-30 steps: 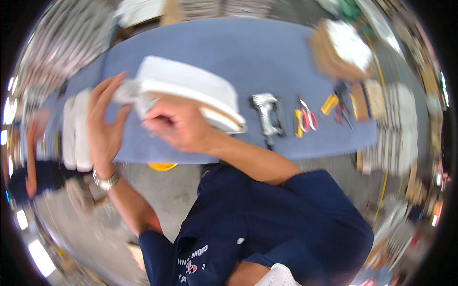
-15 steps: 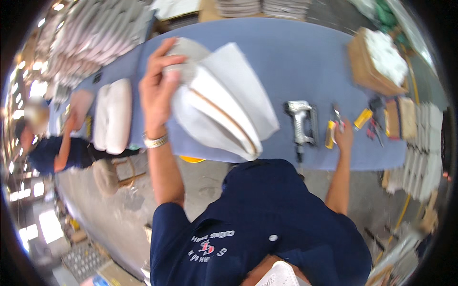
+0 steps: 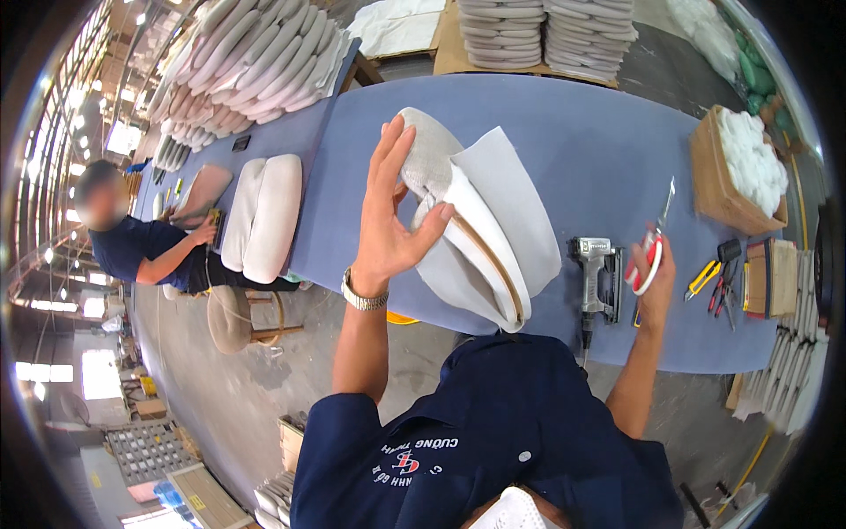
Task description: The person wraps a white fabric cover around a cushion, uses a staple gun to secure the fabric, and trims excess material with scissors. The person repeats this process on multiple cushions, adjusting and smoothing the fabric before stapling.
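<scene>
A padded chair cushion (image 3: 421,154) with grey fabric, a white folded edge and a brown strip stands tilted on the blue-grey table (image 3: 352,159) before me. Beside its left end is my left hand (image 3: 392,216), its fingers stretched and apart, with the thumb lying against the white edge. My right hand (image 3: 656,275) is closed on scissors (image 3: 654,256) with red and white handles; their blades point away from me. A staple gun (image 3: 596,280) lies on the table between the cushion and my right hand.
At right lie a yellow cutter knife (image 3: 702,280), pliers (image 3: 724,295) and a cardboard box (image 3: 718,172) of white stuffing. Padded cushions (image 3: 273,216) rest at left, near a seated co-worker (image 3: 154,242). Cushion stacks (image 3: 502,35) stand beyond the table.
My left hand has loosened from its grip on the cushion, its fingers now spread. The scissors have come up off the table in my right hand. The whole view has shifted.
</scene>
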Motion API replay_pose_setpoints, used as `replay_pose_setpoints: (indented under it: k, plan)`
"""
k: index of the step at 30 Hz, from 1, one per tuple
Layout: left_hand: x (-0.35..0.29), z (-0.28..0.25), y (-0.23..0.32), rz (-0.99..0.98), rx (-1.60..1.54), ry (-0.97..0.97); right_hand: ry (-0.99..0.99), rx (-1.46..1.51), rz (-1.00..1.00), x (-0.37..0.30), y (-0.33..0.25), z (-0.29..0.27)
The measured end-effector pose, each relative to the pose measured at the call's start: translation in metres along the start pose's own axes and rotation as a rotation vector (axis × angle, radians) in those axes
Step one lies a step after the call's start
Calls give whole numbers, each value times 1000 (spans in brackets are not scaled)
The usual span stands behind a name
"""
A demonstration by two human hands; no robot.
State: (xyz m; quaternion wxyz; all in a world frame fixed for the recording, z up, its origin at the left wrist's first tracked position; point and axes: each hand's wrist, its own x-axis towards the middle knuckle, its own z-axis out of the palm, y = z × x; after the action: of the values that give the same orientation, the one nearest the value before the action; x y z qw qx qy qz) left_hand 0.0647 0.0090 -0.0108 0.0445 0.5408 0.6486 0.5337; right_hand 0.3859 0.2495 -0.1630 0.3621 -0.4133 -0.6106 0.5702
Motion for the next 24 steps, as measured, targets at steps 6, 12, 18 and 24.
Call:
replay_pose_setpoints:
  k: [6,12,18,24]
  plan:
    - [-1,13,13,167,78,-119,-348,378,-496,25,-145,105]
    - [-20,58,28,-38,-212,34,-883,404,-589,53,-235,192]
    - [-68,82,21,-203,-19,237,-842,356,-540,56,-221,205]
    - [-59,69,33,-37,131,381,-796,255,-602,35,-217,212]
